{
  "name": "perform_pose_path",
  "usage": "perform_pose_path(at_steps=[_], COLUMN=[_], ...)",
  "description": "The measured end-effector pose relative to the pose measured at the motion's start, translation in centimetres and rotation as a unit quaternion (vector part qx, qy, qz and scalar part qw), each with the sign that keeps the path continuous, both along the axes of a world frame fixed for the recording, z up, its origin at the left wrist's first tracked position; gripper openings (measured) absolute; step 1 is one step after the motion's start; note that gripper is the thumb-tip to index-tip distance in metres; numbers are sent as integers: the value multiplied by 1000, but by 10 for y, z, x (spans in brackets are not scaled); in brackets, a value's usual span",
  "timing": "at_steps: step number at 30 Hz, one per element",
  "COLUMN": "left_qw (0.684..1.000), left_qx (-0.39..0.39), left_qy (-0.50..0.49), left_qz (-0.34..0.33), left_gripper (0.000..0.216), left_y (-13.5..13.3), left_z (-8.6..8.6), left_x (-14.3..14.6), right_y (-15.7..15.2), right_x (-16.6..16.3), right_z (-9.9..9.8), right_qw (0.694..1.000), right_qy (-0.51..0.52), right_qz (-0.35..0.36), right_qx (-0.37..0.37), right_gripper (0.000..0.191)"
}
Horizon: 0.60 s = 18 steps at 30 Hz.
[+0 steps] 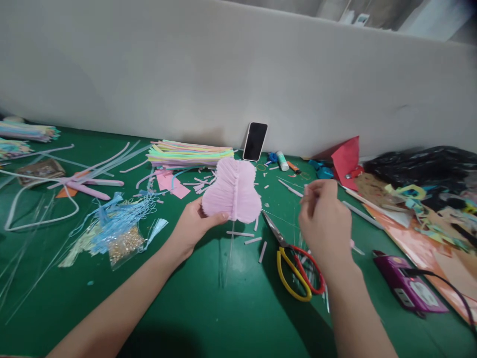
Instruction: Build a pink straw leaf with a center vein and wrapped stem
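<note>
My left hand (197,219) grips a pale pink butterfly shape (248,191) by its lower left edge, thumb on the front. It appears made of fuzzy pipe cleaners, with a thicker ridge down the middle. Thin clear strands hang below it. My right hand (324,219) is raised to the right with fingers pinched together; whatever they may hold is too small to make out. Between the hands, scissors (294,268) with one red and one yellow handle lie partly spread on the green table (201,308). Short pink pipe cleaner pieces (253,240) lie below the butterfly.
A bundle of coloured pipe cleaners (190,153) and an upright phone (255,141) stand at the back. Blue tassels (121,219) and a bag of gold beads (125,246) lie left. A purple device (410,283) with a cable and a black plastic bag (439,161) are right.
</note>
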State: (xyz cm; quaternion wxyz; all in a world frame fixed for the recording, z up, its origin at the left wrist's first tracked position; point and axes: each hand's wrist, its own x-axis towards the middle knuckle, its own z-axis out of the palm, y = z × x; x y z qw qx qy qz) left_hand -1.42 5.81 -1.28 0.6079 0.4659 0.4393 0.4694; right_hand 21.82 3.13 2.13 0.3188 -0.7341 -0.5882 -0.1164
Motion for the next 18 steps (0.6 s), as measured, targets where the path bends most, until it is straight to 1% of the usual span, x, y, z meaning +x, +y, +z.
perform_pose_path(at_steps=[1, 2, 4, 5, 8, 11, 13, 16, 18], left_qw=[1000, 1000, 1000, 1000, 1000, 999, 998, 998, 998], left_qx=[-2, -5, -11, -13, -22, -29, -28, -29, -34], left_qy=[-2, -3, -4, -5, -17, -42, -51, -50, -50], left_qz=[1, 1, 0, -1, -5, -15, -21, -23, -21], left_gripper=[48, 49, 50, 50, 48, 46, 45, 43, 43], left_y=[0, -1, -1, -2, -2, -2, -2, -2, -2], left_z=[1, 2, 3, 4, 4, 1, 0, -1, 0], left_x=[0, 0, 0, 0, 1, 2, 2, 2, 1], right_y=[0, 0, 1, 1, 3, 6, 8, 9, 9], right_x=[5, 8, 7, 3, -14, -29, -33, -30, -23], right_z=[-1, -3, -10, -13, -22, -26, -26, -25, -22], right_qw=[1000, 998, 995, 993, 987, 982, 980, 984, 988], right_qy=[4, 10, 38, 61, 112, 103, 86, 67, 68], right_qz=[-12, -9, 34, 61, 119, 150, 162, 151, 112], right_qx=[-27, -56, -90, -85, -11, 55, 70, 73, 81], right_gripper=[22, 28, 36, 35, 26, 17, 15, 18, 19])
